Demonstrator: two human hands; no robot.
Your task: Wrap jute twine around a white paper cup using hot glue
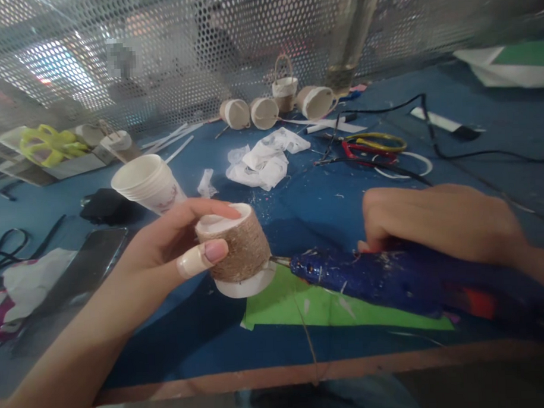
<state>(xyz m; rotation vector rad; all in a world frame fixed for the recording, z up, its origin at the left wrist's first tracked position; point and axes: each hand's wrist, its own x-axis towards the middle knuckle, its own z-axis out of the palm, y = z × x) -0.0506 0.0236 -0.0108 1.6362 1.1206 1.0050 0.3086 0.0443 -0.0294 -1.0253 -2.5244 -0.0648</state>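
Observation:
My left hand (pixel 175 249) grips a small white paper cup wrapped in brown twine (pixel 238 250), tilted, with a taped thumb across its side. My right hand (pixel 437 222) holds a blue glue gun (pixel 373 278) lying nearly level. Its metal nozzle touches the cup's lower right edge. A thin strand of twine (pixel 309 339) hangs down from the cup toward the table's front edge. Under both lies a green paper sheet (pixel 320 306) on the blue table (pixel 307 203).
A stack of white paper cups (pixel 146 184) lies left of centre, and a dark phone (pixel 89 264) lies nearer me. Crumpled white paper (pixel 264 159), several twine-wrapped cups (pixel 277 105), scissors (pixel 372 147), black cables (pixel 435 145) and a perforated metal screen (pixel 204 45) sit behind.

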